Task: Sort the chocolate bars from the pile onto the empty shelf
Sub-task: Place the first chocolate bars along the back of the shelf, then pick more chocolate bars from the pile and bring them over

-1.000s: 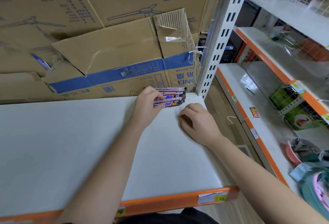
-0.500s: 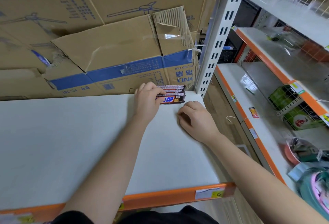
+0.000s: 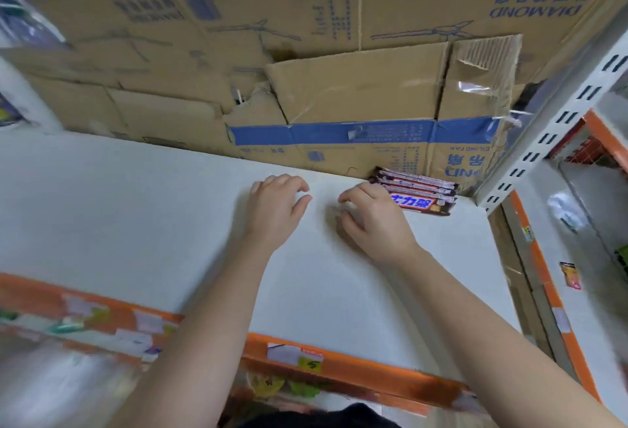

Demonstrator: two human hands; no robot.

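Chocolate bars (image 3: 416, 195) lie stacked at the shelf's (image 3: 136, 217) far right; right hand (image 3: 372, 220), fingers loosely curled and empty like the left hand (image 3: 275, 210), could topple them.

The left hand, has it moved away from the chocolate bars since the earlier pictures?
Yes. The left hand has let go of the chocolate bars stacked by the white upright post and moved left, apart from them. It now rests empty on the shelf.
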